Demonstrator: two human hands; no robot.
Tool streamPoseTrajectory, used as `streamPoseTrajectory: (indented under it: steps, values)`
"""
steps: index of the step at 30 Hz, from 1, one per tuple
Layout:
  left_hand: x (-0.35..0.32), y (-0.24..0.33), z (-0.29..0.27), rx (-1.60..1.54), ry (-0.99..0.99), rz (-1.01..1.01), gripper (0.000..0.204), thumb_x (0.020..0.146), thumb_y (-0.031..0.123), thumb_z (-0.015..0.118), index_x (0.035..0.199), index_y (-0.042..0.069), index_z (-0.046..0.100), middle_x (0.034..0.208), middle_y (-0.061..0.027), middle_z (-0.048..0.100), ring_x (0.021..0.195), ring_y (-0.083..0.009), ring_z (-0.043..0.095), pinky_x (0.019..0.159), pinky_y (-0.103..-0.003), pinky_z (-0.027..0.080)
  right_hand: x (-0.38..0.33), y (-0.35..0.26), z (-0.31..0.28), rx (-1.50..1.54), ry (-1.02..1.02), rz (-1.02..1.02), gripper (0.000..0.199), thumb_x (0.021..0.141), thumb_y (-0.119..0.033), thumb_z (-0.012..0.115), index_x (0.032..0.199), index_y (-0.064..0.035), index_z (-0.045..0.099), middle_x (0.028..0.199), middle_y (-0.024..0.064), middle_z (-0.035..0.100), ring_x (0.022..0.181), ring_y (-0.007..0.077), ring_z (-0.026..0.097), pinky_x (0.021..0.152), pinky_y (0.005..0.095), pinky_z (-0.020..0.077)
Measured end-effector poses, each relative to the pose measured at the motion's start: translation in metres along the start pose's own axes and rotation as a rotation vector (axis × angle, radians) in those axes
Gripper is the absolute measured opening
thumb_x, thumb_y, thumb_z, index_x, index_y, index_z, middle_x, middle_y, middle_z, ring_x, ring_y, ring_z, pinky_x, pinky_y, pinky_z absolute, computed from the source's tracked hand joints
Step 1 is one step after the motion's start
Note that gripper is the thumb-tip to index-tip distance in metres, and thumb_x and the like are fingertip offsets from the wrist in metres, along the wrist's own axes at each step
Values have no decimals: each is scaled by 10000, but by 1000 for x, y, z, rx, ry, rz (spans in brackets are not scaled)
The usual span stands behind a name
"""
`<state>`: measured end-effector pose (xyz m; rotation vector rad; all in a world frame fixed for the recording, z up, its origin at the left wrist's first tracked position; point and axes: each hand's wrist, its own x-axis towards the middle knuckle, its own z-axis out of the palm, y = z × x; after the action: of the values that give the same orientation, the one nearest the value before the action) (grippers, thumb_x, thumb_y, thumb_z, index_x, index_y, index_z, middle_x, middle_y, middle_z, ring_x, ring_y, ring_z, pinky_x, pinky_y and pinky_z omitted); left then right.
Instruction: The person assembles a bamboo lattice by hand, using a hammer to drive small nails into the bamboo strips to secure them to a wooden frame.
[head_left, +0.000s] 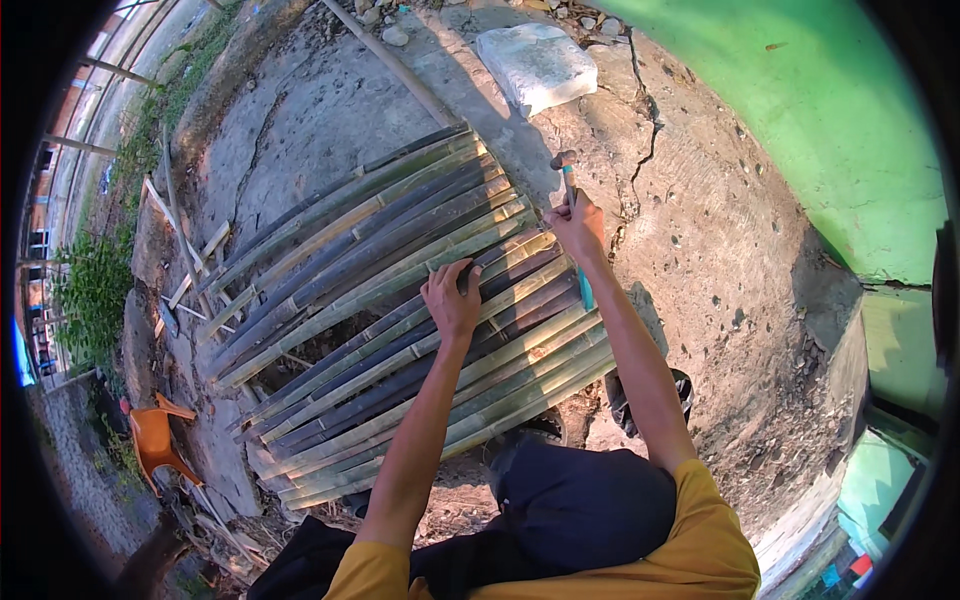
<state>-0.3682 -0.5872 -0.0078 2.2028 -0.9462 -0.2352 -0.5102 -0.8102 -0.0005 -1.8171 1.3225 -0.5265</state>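
Evidently, hammer point(571, 185) in the right hand point(577, 225) at the right edge of a bamboo panel point(390, 215)

The right hand's grip is closed around the hammer's handle, with the head pointing far and the handle's teal butt reaching near, over the slat ends; whether those fingers also pinch something small, I cannot tell. The left hand point(452, 297) rests over the middle slats, left of the hammer, its fingers curled; a dark patch shows between thumb and fingers, and I cannot tell whether it is a held thing or shadow.

The panel stretches leftward from beneath both arms; its right edge is fairly even, its left ends are staggered, and a dark gap opens between the slats left of the left hand. To the right, broad rough ground point(710, 250) runs to a green wall point(800, 110); a pale block point(537, 65) stands farther off, well apart from the hammer; a pole point(390, 60) comes down near the panel's far corner. On the near side a dark-clad knee point(590, 505) crowds the edge; an orange chair point(162, 440) stands left of the staggered ends.
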Motion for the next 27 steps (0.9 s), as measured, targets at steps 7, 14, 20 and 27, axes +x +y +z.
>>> streamPoseTrajectory:
  steps: [7, 14, 20, 27]
  values:
    - [6, 2, 3, -21, -46, -116, 357, 899, 372, 814, 1078, 64, 798, 1031, -137, 776, 1011, -332, 705, 971, -446, 449, 2, 3, 0, 17, 23, -60, 348, 822, -45, 866, 1015, 0, 579, 819, 139, 760, 723, 217, 754, 664, 367, 594]
    - [10, 10, 9, 56, -59, -283, 432, 855, 445, 845, 1074, 73, 824, 1005, -128, 786, 1033, -328, 689, 1042, -486, 406, -2, -5, 2, -2, 20, -93, 355, 826, -41, 860, 1031, -1, 574, 819, 132, 767, 723, 230, 766, 664, 368, 597]
    - [17, 20, 3, -17, -107, -396, 401, 832, 457, 860, 1042, 116, 847, 978, -115, 799, 1004, -319, 695, 1113, -494, 342, -10, -8, -17, -187, 76, -113, 227, 947, -161, 758, 998, -3, 603, 776, 179, 737, 676, 315, 746, 640, 427, 580]
    - [17, 15, 1, 25, -102, -421, 433, 795, 511, 871, 1015, 138, 866, 916, -125, 808, 942, -312, 722, 1089, -457, 343, -80, -27, -36, -151, -94, -126, 259, 1140, -237, 438, 1208, -27, 572, 728, 257, 652, 642, 450, 659, 622, 560, 481]
